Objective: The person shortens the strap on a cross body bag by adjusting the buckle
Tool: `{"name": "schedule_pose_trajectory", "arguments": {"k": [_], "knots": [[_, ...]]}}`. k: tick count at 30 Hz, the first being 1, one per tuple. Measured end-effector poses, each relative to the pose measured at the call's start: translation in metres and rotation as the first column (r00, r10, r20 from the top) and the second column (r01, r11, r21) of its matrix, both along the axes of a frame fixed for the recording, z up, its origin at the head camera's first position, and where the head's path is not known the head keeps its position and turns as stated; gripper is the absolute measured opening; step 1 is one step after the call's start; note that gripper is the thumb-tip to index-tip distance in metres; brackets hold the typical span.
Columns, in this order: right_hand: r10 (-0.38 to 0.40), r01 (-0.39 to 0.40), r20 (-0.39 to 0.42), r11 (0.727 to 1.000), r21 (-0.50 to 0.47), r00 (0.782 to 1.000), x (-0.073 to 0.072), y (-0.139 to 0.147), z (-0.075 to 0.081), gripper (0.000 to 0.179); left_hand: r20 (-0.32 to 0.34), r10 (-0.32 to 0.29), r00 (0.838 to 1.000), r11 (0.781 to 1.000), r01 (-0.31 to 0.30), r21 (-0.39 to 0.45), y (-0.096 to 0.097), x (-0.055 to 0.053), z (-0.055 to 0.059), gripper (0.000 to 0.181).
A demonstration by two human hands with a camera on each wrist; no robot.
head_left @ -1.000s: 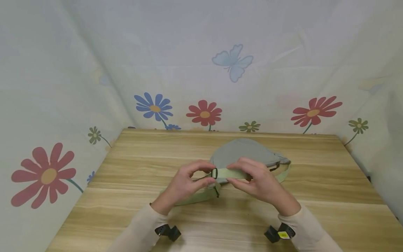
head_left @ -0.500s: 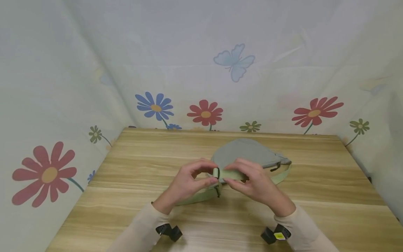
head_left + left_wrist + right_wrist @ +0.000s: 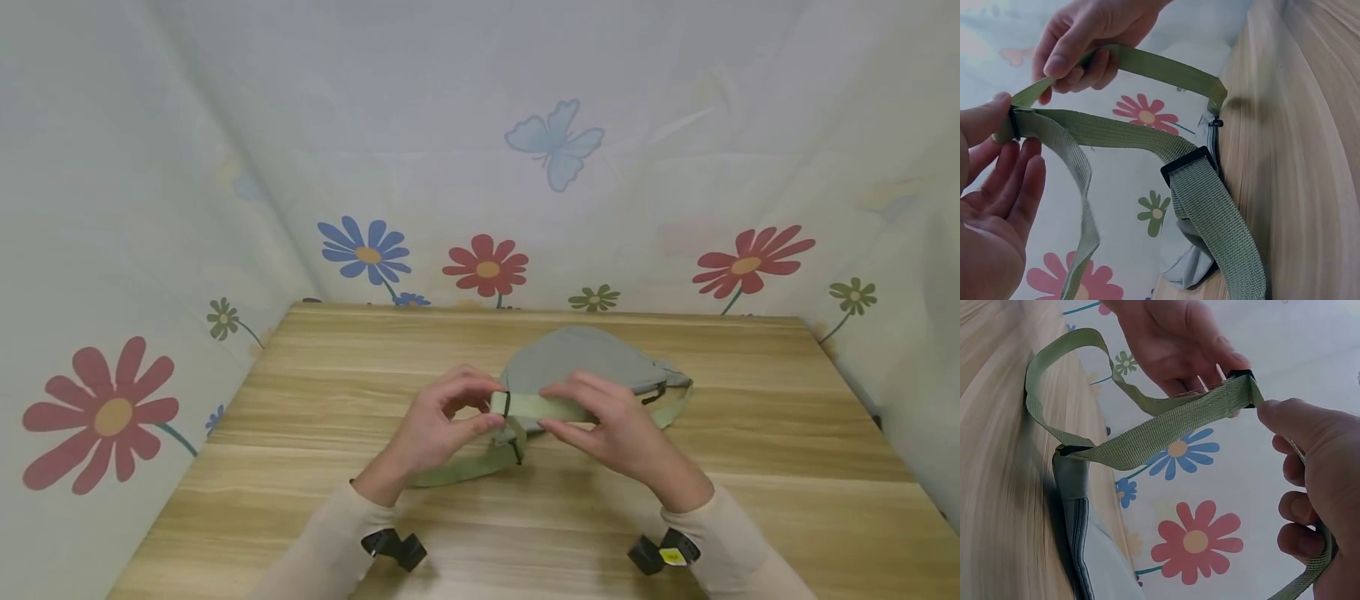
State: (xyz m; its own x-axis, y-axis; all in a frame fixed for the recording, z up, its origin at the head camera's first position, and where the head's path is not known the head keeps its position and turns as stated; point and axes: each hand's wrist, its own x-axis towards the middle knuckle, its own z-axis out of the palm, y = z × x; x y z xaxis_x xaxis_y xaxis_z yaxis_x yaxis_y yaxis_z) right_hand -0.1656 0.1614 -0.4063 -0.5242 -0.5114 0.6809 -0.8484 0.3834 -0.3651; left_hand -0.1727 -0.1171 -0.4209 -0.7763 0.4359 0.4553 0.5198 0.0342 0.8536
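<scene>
A grey waist bag (image 3: 577,358) with a light green webbing strap (image 3: 531,406) lies toward the back of the table. Close in front of it, my left hand (image 3: 431,429) pinches the strap at a black slide buckle (image 3: 1015,123) between thumb and fingertips. A short fold of webbing sticks out past that buckle on the left. My right hand (image 3: 618,429) pinches the same strap a little to the right, and the webbing runs on through its curled fingers (image 3: 1297,540). Lower on the strap sits a second black buckle (image 3: 1188,164), apart from both hands.
The wood-grain table (image 3: 315,383) is bounded by pale curtains (image 3: 420,108) printed with flowers and a butterfly. A strap length (image 3: 465,471) rests on the table by the left hand. At the bag's right end the strap loops toward its zipper (image 3: 1079,550).
The hands came slightly together, then drew apart again. The left hand and the buckle have moved left, the right hand slightly right, and more webbing shows between them.
</scene>
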Motion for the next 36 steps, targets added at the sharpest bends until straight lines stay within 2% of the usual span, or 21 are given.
{"name": "schedule_pose_trajectory", "arguments": {"k": [5, 9, 12, 16, 19, 22, 27, 36], "knots": [[0.016, -0.016, -0.015, 1.000, -0.018, 1.000, 0.000, -0.003, -0.001, 0.033, 0.028, -0.071, 0.997, 0.997, 0.070, 0.027, 0.000, -0.001, 0.000, 0.032], [0.038, -0.039, -0.026, 0.998, -0.046, 0.999, 0.000, -0.006, -0.002, 0.033, 0.072, -0.087, 0.994, 0.996, 0.087, 0.006, 0.001, -0.001, -0.001, 0.034], [0.056, -0.058, -0.026, 0.997, -0.056, 0.998, 0.000, -0.008, -0.003, 0.030, 0.078, -0.099, 0.992, 0.995, 0.101, -0.018, 0.002, -0.001, 0.000, 0.033], [0.076, -0.078, -0.037, 0.996, -0.050, 0.996, 0.000, -0.013, -0.003, 0.030, 0.054, -0.128, 0.990, 0.991, 0.130, -0.027, 0.005, -0.001, -0.001, 0.033], [0.078, -0.080, -0.048, 0.996, -0.033, 0.996, 0.000, -0.015, -0.002, 0.032, 0.033, -0.119, 0.992, 0.992, 0.121, -0.038, 0.007, -0.002, -0.001, 0.031], [0.042, -0.042, -0.038, 0.999, -0.013, 0.998, 0.000, -0.010, -0.001, 0.032, 0.012, -0.079, 0.997, 0.996, 0.080, -0.049, 0.004, -0.001, -0.001, 0.028], [-0.011, 0.011, -0.038, 1.000, 0.006, 0.999, 0.000, 0.001, -0.001, 0.032, 0.021, -0.019, 1.000, 0.999, 0.020, -0.042, -0.002, -0.001, 0.001, 0.028], [0.022, -0.022, -0.064, 1.000, 0.005, 0.998, -0.001, 0.002, -0.003, 0.031, 0.017, -0.059, 0.998, 0.998, 0.059, 0.004, -0.004, -0.003, -0.004, 0.027]]}}
